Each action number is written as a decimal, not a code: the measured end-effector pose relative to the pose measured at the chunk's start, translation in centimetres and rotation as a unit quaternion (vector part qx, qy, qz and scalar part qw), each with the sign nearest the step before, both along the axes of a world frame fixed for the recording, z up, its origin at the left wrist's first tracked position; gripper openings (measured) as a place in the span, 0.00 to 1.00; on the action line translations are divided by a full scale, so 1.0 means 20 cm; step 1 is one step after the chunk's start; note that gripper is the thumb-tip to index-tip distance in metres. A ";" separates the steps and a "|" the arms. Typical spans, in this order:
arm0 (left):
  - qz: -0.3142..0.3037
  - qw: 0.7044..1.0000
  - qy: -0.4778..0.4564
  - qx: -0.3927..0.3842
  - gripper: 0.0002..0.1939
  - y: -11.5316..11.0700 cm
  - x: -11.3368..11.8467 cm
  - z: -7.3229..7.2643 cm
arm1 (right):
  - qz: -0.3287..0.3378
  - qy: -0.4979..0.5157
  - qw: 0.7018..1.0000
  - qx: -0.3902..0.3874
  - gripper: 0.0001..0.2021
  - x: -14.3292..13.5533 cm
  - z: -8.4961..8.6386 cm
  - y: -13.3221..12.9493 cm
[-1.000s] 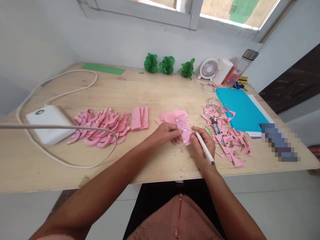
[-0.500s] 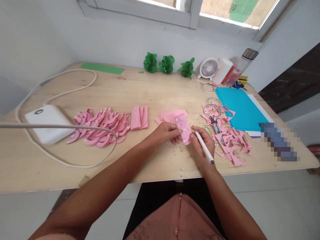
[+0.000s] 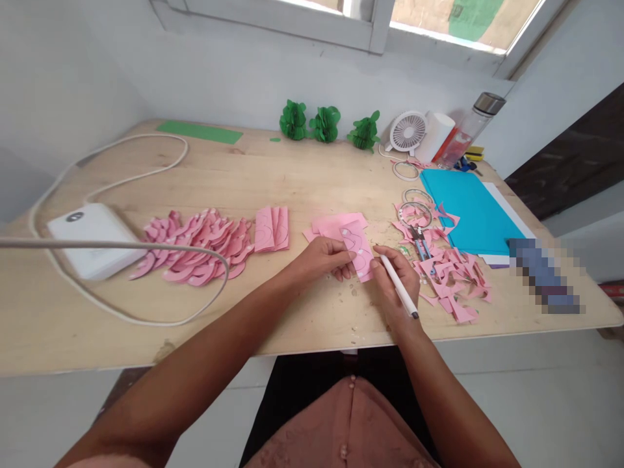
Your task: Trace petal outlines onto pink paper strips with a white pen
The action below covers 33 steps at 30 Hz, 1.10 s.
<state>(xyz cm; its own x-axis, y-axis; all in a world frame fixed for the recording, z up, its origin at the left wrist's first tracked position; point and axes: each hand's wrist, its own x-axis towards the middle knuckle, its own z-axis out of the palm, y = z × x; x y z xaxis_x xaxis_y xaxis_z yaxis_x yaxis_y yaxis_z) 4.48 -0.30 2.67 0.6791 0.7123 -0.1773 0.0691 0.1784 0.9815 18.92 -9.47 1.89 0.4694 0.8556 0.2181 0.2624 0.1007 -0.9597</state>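
Note:
My left hand [image 3: 332, 258] pinches the left edge of a small pink paper piece [image 3: 357, 248] with curved lines drawn on it and small whitish patches. A white pen [image 3: 398, 285] rests in my right hand [image 3: 396, 279], its dark end towards my wrist; its other end lies by my fingers. Those right fingers also touch the right edge of the pink piece. Behind it, more pink paper [image 3: 336, 223] lies flat on the table. Left of that stand folded pink pieces [image 3: 272, 229] bearing drawn curves.
Cut pink shapes [image 3: 205, 250] heap beside a white power bank [image 3: 95, 240] and its looping cable [image 3: 185, 323]. To the right lie pink scraps [image 3: 458, 279], scissors [image 3: 420, 244], tape rolls [image 3: 414, 214] and blue sheets [image 3: 470, 211]. Green paper ornaments [image 3: 324, 125] and a fan [image 3: 408, 132] line the back.

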 end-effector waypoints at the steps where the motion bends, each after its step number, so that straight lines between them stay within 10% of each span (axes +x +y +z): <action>1: -0.001 1.000 -0.002 0.000 0.12 0.00 0.00 0.00 | 0.000 0.001 1.000 -0.001 0.11 0.00 0.00 0.00; 33: -0.020 0.999 -0.022 -0.015 0.12 0.01 -0.01 -0.02 | 0.008 0.004 1.000 -0.006 0.12 0.00 -0.01 -0.01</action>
<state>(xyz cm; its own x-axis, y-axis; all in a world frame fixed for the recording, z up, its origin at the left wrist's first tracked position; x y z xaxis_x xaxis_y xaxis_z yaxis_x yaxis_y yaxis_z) 4.20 -0.14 2.25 0.7140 0.6801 -0.1664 0.0329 0.2049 0.9782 19.00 -9.58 1.73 0.4580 0.8652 0.2041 0.2530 0.0932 -0.9630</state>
